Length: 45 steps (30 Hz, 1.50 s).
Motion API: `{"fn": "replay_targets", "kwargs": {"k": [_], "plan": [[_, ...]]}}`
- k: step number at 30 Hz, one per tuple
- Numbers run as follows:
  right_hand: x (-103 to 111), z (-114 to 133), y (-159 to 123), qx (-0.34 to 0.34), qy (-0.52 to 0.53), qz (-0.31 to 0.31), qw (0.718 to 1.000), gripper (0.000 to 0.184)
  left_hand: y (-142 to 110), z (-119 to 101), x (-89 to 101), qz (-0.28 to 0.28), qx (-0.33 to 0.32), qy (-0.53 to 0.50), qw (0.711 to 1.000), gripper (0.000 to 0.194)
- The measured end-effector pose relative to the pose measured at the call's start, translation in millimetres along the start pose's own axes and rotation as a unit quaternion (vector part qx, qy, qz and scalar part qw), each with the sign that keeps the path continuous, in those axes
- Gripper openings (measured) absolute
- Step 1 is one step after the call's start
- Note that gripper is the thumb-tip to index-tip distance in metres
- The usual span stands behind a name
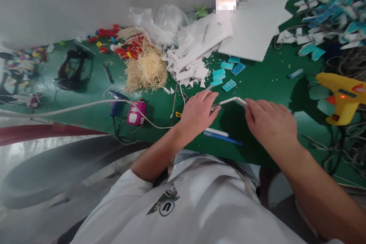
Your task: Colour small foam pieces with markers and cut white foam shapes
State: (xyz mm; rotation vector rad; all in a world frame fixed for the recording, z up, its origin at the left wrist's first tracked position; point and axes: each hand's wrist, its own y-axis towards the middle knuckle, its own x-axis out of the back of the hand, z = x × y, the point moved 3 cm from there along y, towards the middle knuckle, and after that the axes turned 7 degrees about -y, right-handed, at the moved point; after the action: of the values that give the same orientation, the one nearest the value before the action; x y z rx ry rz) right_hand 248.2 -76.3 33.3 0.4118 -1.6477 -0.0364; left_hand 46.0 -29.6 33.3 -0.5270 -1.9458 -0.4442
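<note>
A thin white strip (pixel 236 99), bent at its middle, spans the gap between my hands above the green table. My left hand (pixel 200 109) is closed at the strip's left end. A small metallic piece (pixel 212 109) shows by its fingertips, too little visible to name. Behind that wrist a yellow loop (pixel 178 114) pokes out, mostly hidden. My right hand (pixel 270 122) pinches the strip's other end between thumb and fingers. Below the strip lie a white pen (pixel 217 132) and a blue pen (pixel 225 138). Blue rectangular pieces (pixel 229 85) lie beyond it.
White scraps (pixel 197 70), white sheets (pixel 246 32) and thin wooden sticks (pixel 150 68) cover the back. A yellow glue gun (pixel 343 93) with a lit orange light stands right, near tangled cables. A pink box (pixel 136 113) and a white cable (pixel 85 105) are left.
</note>
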Motion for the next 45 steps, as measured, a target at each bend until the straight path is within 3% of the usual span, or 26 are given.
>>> {"fn": "replay_targets", "kwargs": {"k": [4, 9, 17, 22, 25, 30, 38, 45], "plan": [[-1.7, 0.3, -2.0, -0.103, 0.001, 0.100, 0.990, 0.044, -21.7, 14.4, 4.7, 0.038, 0.069, 0.064, 0.995, 0.024], [4.7, 2.7, -1.7, -0.120, 0.010, 0.125, 0.985, 0.044, -45.0, 30.7, 0.2, 0.044, 0.078, 0.067, 0.994, 0.023], [14.6, 3.4, -0.4, -0.144, 0.008, 0.167, 0.975, 0.046, -53.5, 44.0, -7.6, -0.046, 0.065, 0.027, 0.996, 0.029], [14.6, 5.5, 7.3, -0.173, 0.049, 0.254, 0.950, 0.051, -59.3, 28.1, 0.5, -0.114, 0.018, -0.014, 0.993, 0.029], [11.1, 5.5, 13.1, -0.188, 0.085, 0.273, 0.940, 0.058, -55.8, 9.2, -0.7, -0.124, -0.028, -0.038, 0.991, 0.033], [3.8, 8.1, 17.3, -0.212, 0.128, 0.268, 0.931, 0.066, -44.5, -9.1, -9.9, -0.099, -0.066, -0.047, 0.992, 0.039], [-1.6, 12.0, 16.8, -0.220, 0.168, 0.247, 0.929, 0.064, -36.2, -9.2, -17.3, -0.069, -0.062, -0.044, 0.995, 0.043], [1.5, 15.7, 19.0, -0.231, 0.149, 0.282, 0.919, 0.065, -35.9, -7.3, -21.8, -0.042, -0.056, -0.048, 0.996, 0.045]]}}
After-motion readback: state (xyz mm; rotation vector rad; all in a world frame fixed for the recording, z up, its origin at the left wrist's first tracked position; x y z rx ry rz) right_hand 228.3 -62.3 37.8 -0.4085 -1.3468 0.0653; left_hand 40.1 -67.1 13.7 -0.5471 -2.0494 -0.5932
